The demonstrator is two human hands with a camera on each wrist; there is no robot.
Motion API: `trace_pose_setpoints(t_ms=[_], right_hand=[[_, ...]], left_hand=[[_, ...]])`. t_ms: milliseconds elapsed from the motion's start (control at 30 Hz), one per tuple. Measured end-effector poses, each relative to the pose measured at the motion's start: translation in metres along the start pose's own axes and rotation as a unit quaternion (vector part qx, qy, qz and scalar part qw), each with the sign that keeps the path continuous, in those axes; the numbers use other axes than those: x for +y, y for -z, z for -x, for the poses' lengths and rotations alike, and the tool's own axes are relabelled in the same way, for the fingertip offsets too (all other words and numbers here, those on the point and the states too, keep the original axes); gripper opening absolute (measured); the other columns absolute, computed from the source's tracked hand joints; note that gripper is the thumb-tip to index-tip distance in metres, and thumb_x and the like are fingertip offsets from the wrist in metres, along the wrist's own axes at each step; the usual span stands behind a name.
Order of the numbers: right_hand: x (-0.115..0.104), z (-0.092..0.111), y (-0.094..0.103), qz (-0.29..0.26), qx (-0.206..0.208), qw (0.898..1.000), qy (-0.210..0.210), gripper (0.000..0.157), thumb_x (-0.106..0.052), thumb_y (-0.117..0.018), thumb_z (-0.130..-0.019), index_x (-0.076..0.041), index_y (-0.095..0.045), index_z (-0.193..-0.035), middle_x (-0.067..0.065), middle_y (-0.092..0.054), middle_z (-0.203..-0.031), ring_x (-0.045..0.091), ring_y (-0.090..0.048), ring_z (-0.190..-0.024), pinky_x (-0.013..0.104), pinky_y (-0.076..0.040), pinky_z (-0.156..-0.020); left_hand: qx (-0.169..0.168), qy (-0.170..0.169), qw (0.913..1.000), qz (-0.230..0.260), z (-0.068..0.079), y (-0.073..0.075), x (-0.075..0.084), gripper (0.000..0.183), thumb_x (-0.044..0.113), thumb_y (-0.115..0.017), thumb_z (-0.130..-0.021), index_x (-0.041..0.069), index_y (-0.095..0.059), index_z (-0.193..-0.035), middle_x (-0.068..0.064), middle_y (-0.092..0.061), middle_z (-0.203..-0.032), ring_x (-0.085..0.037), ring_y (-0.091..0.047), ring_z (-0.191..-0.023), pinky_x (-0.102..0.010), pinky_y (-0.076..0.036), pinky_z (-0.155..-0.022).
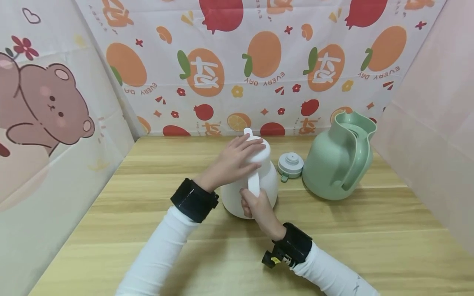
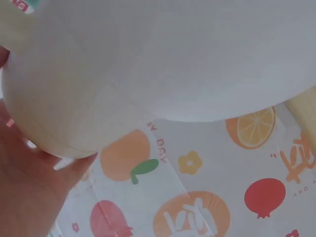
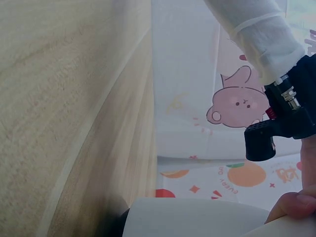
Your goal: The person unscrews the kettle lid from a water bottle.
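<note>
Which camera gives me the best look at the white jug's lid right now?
The head view. It shows the left hand resting over the lid of the white jug while the right hand grips the handle. The left wrist view shows only blurred white surface; the right wrist view catches just a white edge.

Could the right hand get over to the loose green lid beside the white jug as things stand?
Probably yes. The green lid lies bare on the table, between the white jug and the green jug, with nothing over it. But the right hand grips the white jug's handle and would have to let go.
</note>
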State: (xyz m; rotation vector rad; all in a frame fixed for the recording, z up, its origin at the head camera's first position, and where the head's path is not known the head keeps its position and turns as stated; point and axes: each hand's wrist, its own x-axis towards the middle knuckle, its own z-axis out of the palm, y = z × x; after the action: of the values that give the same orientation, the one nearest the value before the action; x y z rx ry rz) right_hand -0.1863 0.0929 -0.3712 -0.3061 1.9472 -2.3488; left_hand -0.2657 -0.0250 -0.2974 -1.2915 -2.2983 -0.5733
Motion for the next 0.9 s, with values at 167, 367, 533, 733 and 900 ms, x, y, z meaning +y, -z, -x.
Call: trace_pose_setpoints(t_ms=[167,367,533,733,900], right_hand=[[-0.002,-0.001,0.001,-0.002,0.001,1.000,0.001,0.032,-0.010,-0.045,-0.086,-0.007,-0.036,-0.055,-0.001,-0.032,-0.046,0.012,-0.029,-0.040,0.023,-0.023,-0.041],[0.000,-0.002,0.002,-0.016,0.004,1.000,0.000,0.031,-0.011,-0.048,-0.085,-0.008,-0.036,-0.056,-0.001,-0.031,-0.046,0.011,-0.028,-0.040,0.023,-0.022,-0.041],[0.000,-0.002,0.001,-0.029,0.005,1.000,0.000,0.027,-0.010,-0.048,-0.087,-0.007,-0.037,-0.062,-0.001,-0.030,-0.048,0.010,-0.027,-0.039,0.022,-0.020,-0.041],[0.002,-0.002,0.001,-0.027,0.002,1.000,0.000,0.025,-0.011,-0.046,-0.087,-0.007,-0.036,-0.065,-0.001,-0.029,-0.048,0.009,-0.026,-0.039,0.022,-0.020,-0.041],[0.003,-0.002,0.000,-0.018,-0.001,1.000,0.001,0.027,-0.011,-0.046,-0.086,-0.007,-0.036,-0.061,0.000,-0.030,-0.047,0.010,-0.027,-0.039,0.023,-0.021,-0.041]], left_hand=[[-0.007,0.039,0.9986,-0.035,-0.004,0.002,0.006,0.047,0.033,-0.063,-0.087,0.012,-0.054,-0.128,-0.006,-0.049,-0.132,-0.032,-0.031,-0.129,-0.042,-0.018,-0.106],[-0.027,0.094,0.9891,-0.110,-0.010,-0.001,0.018,0.050,0.041,-0.061,-0.086,0.016,-0.053,-0.129,-0.005,-0.050,-0.131,-0.032,-0.034,-0.126,-0.048,-0.027,-0.100],[-0.034,0.127,0.9781,-0.162,-0.014,-0.003,0.028,0.050,0.045,-0.057,-0.087,0.018,-0.053,-0.128,-0.004,-0.049,-0.131,-0.032,-0.035,-0.124,-0.048,-0.030,-0.097],[-0.026,0.153,0.9714,-0.179,-0.016,-0.006,0.034,0.048,0.047,-0.057,-0.087,0.017,-0.054,-0.125,-0.006,-0.050,-0.127,-0.031,-0.039,-0.119,-0.048,-0.031,-0.092],[-0.009,0.132,0.9789,-0.155,-0.012,-0.005,0.026,0.048,0.046,-0.060,-0.085,0.015,-0.057,-0.122,-0.006,-0.052,-0.125,-0.031,-0.040,-0.117,-0.047,-0.031,-0.094]])
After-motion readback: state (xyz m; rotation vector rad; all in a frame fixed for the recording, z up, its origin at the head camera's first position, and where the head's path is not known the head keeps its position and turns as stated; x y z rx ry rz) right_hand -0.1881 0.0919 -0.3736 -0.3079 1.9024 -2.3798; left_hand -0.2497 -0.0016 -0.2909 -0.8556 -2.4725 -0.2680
